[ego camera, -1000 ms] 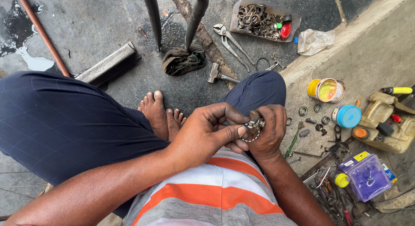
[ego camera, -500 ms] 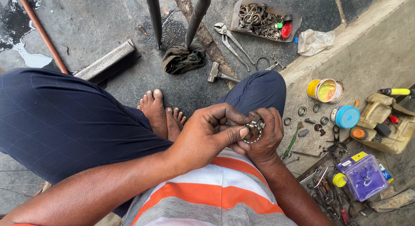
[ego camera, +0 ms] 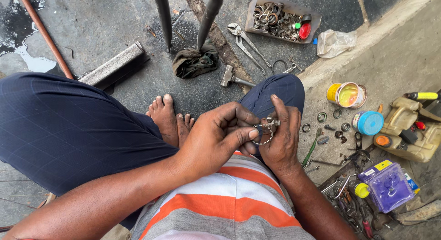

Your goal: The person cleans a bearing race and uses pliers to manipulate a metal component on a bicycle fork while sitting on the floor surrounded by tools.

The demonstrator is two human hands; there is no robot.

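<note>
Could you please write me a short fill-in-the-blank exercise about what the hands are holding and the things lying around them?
1. Both hands, left hand and right hand, hold a small metal ____ of balls between them.
2. The tray of metal rings lies on the ____.
3. The open tin beside the blue lid is coloured ____.
4. The hammer lies close to the dark ____.

Missing words: ring; ground; yellow; rag

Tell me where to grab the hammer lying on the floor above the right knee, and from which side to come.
Take the hammer by its handle, just behind the head. The head lies at the left end, the handle runs right toward the knee, its far part hidden. Come from above, fingers closing across the handle: it lies flat on the concrete, with bare floor either side. This is a judgement from one view.
</note>
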